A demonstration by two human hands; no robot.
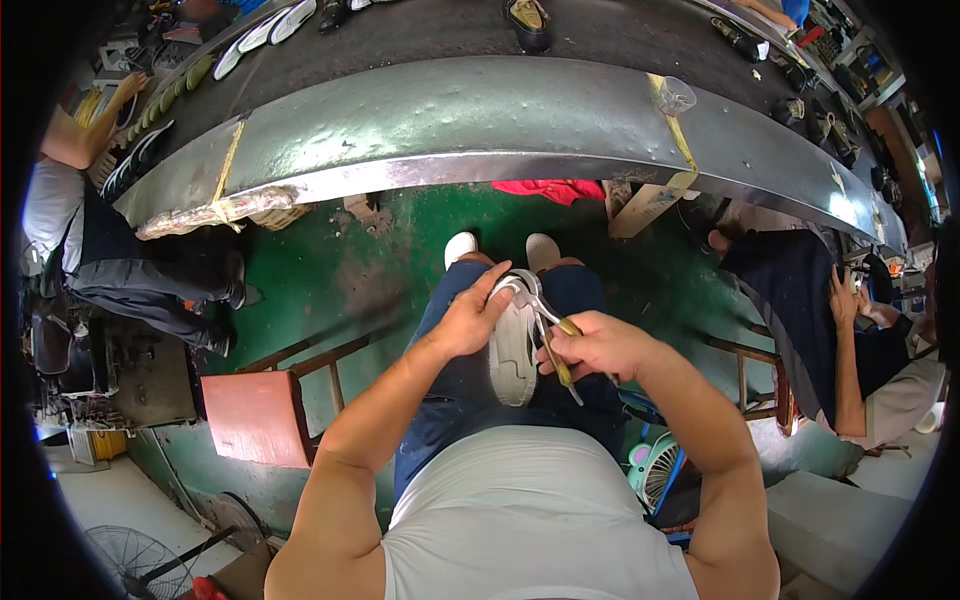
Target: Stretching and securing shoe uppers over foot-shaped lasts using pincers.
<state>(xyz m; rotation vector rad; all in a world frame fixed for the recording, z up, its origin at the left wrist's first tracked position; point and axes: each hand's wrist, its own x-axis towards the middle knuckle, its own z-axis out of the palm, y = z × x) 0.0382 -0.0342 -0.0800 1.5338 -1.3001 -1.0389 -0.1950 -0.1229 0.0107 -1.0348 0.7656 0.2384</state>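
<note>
A white shoe point(513, 362) lies along my lap, its sole-like long shape pointing toward me. My left hand point(474, 312) is closed around its far end, thumb on top. In my right hand point(598, 346) I grip a pair of metal pincers point(543, 308) by its yellowish handles. The curved head of the pincers lies over the shoe's far end, beside my left fingers. Whether the jaws bite on the shoe, I cannot tell. A thin pointed tip sticks out below my right fingers.
Ahead runs a metal-edged conveyor bench point(440, 110) with shoes on its dark belt. A clear cup point(676, 95) sits on its edge. A reddish stool point(258, 418) stands to my left, a small green fan point(655, 470) to my right. People are seated on both sides.
</note>
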